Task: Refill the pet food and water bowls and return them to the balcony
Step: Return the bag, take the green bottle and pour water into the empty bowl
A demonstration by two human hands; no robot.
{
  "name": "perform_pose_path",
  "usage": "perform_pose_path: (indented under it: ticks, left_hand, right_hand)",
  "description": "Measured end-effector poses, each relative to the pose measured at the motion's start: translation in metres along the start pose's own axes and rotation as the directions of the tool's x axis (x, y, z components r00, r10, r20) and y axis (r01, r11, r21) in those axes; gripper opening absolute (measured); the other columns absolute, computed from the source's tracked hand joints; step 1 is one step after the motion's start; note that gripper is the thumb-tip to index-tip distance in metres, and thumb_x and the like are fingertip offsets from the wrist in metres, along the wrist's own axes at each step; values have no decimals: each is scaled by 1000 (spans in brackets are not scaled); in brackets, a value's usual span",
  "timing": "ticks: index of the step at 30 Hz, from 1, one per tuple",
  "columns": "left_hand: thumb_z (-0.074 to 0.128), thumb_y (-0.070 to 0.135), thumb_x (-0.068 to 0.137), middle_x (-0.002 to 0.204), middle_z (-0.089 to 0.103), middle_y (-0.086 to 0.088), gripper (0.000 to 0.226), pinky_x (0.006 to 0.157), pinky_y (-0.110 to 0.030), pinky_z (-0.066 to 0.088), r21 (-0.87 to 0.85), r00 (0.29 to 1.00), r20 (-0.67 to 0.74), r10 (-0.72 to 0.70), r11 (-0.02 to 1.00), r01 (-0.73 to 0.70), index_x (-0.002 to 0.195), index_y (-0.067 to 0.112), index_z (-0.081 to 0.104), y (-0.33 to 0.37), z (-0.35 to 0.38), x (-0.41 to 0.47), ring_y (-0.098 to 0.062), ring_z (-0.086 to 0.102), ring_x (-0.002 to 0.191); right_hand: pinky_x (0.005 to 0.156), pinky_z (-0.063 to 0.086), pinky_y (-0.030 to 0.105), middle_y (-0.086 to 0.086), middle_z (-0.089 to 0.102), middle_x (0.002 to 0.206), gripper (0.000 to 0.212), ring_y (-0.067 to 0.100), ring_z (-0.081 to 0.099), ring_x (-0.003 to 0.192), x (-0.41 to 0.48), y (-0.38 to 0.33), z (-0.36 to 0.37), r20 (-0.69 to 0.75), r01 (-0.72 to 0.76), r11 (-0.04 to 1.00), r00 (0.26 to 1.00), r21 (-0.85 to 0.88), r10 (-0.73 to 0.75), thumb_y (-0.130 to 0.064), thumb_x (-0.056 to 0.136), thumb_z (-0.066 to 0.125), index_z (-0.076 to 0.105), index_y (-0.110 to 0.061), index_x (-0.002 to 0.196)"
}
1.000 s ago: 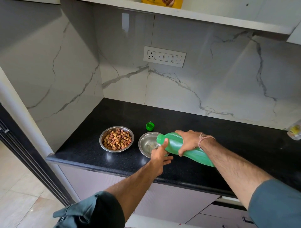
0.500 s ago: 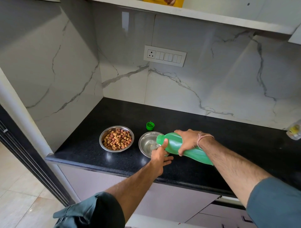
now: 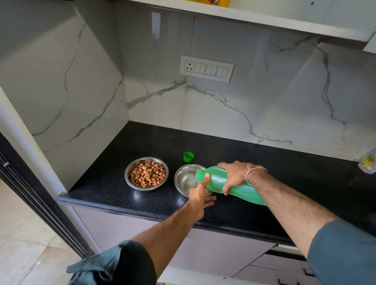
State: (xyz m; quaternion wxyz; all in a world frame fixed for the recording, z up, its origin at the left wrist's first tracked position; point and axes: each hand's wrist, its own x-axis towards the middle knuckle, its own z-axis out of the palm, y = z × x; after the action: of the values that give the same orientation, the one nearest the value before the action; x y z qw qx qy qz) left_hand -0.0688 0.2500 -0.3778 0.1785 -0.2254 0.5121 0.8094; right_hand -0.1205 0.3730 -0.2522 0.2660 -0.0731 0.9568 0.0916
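Almost nothing has shifted over the last second: my right hand still grips the tipped green bottle, my left hand steadying its neck over the water bowl on the surface. Pouring continues; food bowl full.

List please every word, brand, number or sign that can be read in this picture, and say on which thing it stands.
No text can be read.
Yellow package on the shelf: only its lower edge shows, no letters visible.
Switch panel: no markings visible.
Green bottle and green cap: plain, no label visible.
Small item at the right edge: blurred, unreadable.
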Motion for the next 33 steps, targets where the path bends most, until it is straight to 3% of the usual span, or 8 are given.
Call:
perform_pose_path:
  ticks: [9,20,33]
  left_hand:
    - [65,67,84,110,74,-9,66,73,-35,58,12,1000,-12,-17,1000,18,126,16,64,3,-4,4,-27,70,99]
    - [66,71,80,105,75,-8,69,70,-34,59,18,999,-32,-27,999,28,122,16,66,7,-7,13,-26,71,98]
    - [67,77,75,107,75,-10,79,71,-35,60,26,999,-16,-48,998,49,123,14,64,8,-14,24,-25,72,98]
  right_hand:
    - [95,56,42,7,52,137,115,23,58,105,5,-3,-5,24,18,999,1000,27,-18,-51,63,87,24,-38,158]
    - [93,57,38,-2,58,122,103,20,62,102,15,-4,-15,78,32,999,996,10,-32,-52,64,85,35,-35,153]
    - [91,56,37,-3,63,118,85,16,64,95,34,-10,-26,174,25,999,984,23,-29,-51,63,86,51,-34,138]
